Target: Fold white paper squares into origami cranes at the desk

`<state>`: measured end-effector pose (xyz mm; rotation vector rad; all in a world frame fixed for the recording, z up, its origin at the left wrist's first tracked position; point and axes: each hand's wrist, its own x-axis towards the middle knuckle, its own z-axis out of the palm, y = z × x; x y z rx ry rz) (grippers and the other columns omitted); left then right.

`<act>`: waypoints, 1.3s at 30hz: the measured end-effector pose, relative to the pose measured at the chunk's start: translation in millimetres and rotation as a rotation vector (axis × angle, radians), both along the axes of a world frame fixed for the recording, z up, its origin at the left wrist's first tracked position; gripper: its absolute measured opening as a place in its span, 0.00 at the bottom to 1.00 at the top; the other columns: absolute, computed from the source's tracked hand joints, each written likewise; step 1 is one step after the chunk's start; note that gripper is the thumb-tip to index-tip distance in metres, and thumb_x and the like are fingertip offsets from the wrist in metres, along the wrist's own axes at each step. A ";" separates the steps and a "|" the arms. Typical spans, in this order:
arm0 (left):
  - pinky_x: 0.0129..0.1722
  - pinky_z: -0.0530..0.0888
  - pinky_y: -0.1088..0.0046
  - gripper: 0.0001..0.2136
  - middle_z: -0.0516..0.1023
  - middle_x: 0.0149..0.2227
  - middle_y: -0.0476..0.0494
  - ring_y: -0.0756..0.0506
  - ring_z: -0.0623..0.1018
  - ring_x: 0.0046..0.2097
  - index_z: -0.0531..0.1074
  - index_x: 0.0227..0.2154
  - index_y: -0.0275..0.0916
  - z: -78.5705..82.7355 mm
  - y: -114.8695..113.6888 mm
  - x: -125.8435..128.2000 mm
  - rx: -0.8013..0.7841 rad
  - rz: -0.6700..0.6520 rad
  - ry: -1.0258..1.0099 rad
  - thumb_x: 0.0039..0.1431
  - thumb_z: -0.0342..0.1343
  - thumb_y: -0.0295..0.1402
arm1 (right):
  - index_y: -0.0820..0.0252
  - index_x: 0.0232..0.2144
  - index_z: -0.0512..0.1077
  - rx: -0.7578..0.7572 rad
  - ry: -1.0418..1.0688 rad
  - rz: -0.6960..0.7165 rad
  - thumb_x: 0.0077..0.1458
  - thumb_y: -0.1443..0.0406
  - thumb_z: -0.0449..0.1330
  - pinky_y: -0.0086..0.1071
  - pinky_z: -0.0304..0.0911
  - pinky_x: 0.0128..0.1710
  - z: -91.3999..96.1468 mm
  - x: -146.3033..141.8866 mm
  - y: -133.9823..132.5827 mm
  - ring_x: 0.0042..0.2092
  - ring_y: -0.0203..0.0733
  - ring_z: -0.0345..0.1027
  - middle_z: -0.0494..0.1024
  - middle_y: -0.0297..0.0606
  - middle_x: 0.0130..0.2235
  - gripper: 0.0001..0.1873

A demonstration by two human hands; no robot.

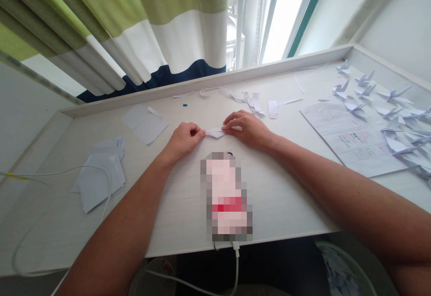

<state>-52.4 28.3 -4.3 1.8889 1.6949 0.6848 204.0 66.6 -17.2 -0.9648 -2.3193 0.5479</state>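
A small folded piece of white paper [214, 133] spans the gap between my two hands above the white desk. My left hand [186, 138] pinches its left end between thumb and fingertips. At the other end, my right hand [247, 130] has its thumb and fingers closed on the paper; its far tip is hidden under the fingers. Just below lies a phone-shaped thing [226, 197], blurred out, with a white cable [236, 252] plugged into its near end.
Several folded paper cranes [390, 110] crowd the right side, some on a written sheet [336, 139]. Stacks of cut paper [103, 175] and flat sheets [143, 123] lie left. Paper scraps [256, 103] are scattered at the back. A cord [84, 167] crosses the left side. A raised rim [202, 83] borders the desk.
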 end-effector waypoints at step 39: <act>0.78 0.45 0.42 0.29 0.57 0.78 0.43 0.37 0.54 0.79 0.57 0.76 0.43 1.8 -22.9 -13.7 0.084 -0.197 0.469 0.78 0.36 0.45 | 0.53 0.37 0.87 0.005 -0.037 -0.021 0.66 0.66 0.67 0.44 0.67 0.54 3.7 -1.0 0.1 0.49 0.51 0.76 0.87 0.40 0.48 0.07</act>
